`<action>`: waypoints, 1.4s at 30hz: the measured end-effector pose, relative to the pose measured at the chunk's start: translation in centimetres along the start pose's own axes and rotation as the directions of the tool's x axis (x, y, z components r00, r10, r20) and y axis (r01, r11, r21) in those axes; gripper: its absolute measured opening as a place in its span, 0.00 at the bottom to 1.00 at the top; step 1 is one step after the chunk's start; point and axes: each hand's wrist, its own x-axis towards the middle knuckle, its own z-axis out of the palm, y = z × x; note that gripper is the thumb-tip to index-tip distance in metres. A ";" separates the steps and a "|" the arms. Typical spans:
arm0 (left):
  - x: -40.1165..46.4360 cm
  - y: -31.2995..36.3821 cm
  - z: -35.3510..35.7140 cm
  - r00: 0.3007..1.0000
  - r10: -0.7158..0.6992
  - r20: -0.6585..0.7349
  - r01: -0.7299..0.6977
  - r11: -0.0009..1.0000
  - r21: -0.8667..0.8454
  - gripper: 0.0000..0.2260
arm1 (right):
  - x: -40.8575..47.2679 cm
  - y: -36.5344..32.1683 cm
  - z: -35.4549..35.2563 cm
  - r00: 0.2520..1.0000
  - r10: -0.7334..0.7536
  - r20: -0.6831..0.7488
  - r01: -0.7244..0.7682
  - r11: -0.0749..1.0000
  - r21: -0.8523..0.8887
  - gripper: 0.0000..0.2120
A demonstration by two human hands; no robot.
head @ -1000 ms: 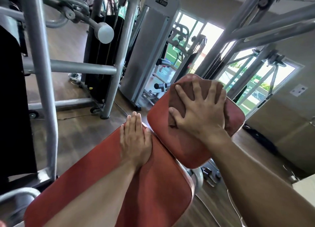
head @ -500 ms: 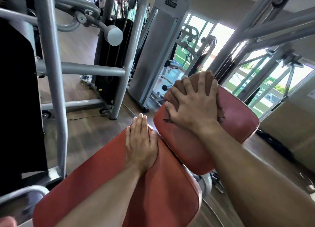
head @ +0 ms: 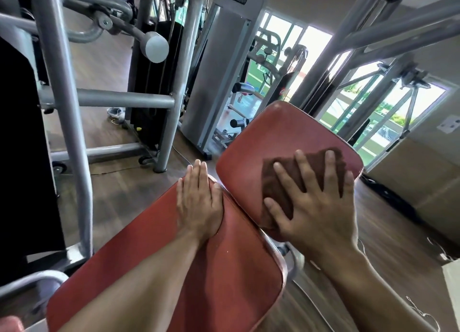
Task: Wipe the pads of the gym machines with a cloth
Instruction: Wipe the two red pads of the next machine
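Observation:
Two red vinyl pads of a bench fill the middle of the head view. The long near pad (head: 224, 269) runs toward me; my left hand (head: 199, 202) lies flat on its far end with straight fingers. The smaller far pad (head: 276, 137) tilts up behind it. A folded brown cloth (head: 286, 179) lies on the lower right part of that far pad. My right hand (head: 313, 202) presses on the cloth with spread, straight fingers, covering much of it.
Grey steel frame tubes (head: 67, 122) stand at the left beside a black weight stack (head: 154, 87). A grey machine tower (head: 224, 72) rises behind the pads. Slanted steel beams (head: 388, 32) cross the upper right before bright windows. The floor is wood.
My right hand slid the cloth from the far pad's top edge down toward its near right part. My left hand stayed flat on the near pad.

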 end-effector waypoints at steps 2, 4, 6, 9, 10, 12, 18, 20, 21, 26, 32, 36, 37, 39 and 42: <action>0.0 0.0 0.1 1.000 -0.001 0.000 0.001 1.000 0.005 0.34 | 0.0 -0.8 0.0 0.999 0.045 0.009 -0.045 0.999 0.023 0.32; 0.0 0.0 0.1 1.000 0.000 -0.007 0.000 1.000 0.001 0.34 | -0.3 -2.5 0.7 0.999 -0.030 0.016 0.029 0.999 0.022 0.32; 0.0 0.0 -0.1 1.000 -0.001 -0.009 0.001 1.000 -0.012 0.34 | -0.5 -3.7 1.7 0.992 -0.127 0.002 0.127 0.992 0.004 0.30; 0.0 0.0 -0.2 1.000 -0.004 -0.008 0.004 1.000 -0.031 0.34 | 0.2 -4.5 2.7 0.989 -0.138 -0.053 0.137 0.990 -0.018 0.26; 0.1 -0.1 -0.1 1.000 -0.008 -0.008 0.008 0.999 -0.044 0.34 | 0.7 -4.9 3.0 0.987 -0.145 -0.067 0.144 0.989 -0.021 0.26; 0.2 -0.4 -0.2 1.000 -0.007 0.003 0.007 0.996 -0.089 0.34 | 1.6 -5.7 3.3 0.980 -0.177 -0.088 0.177 0.984 -0.009 0.24; -1.8 -2.8 -3.9 0.984 -0.104 0.145 0.160 0.872 -0.463 0.31 | 1.0 -8.8 3.7 0.922 -0.386 -0.036 0.386 0.904 0.185 0.24; -3.3 -3.8 -5.0 0.972 -0.176 0.155 0.229 0.856 -0.464 0.31 | -0.3 -10.2 3.9 0.885 -0.465 0.024 0.450 0.869 0.206 0.24; -4.0 -4.2 -5.2 0.968 -0.197 0.153 0.246 0.858 -0.451 0.31 | -0.6 -10.6 3.9 0.880 -0.471 0.061 0.450 0.867 0.215 0.25; -6.7 -3.3 -4.5 0.965 -0.262 0.012 0.246 0.887 -0.392 0.20 | -0.5 -11.0 3.1 0.873 -0.462 0.157 0.412 0.870 0.270 0.28; -8.2 2.4 -2.6 1.000 -0.009 0.015 0.013 0.952 -0.307 0.28 | 0.9 -6.6 0.3 0.920 -0.385 0.078 0.362 0.907 0.216 0.29; -8.0 3.3 -1.0 0.990 0.047 0.134 -0.045 0.999 -0.015 0.26 | 1.0 -2.0 0.6 0.954 -0.288 0.087 0.286 0.958 0.029 0.26; -8.2 3.1 -0.8 0.989 0.043 0.138 -0.044 0.999 0.005 0.26 | 0.8 -1.7 1.0 0.951 -0.298 0.080 0.298 0.954 0.009 0.26; -8.9 2.7 -0.9 0.987 0.048 0.154 -0.049 0.999 0.002 0.27 | 0.5 -2.1 1.6 0.956 -0.288 0.059 0.289 0.957 -0.009 0.27; -9.1 1.3 -1.3 0.985 0.066 0.159 -0.067 0.998 0.005 0.30 | 0.5 -3.2 2.1 0.971 -0.238 0.027 0.239 0.971 -0.032 0.29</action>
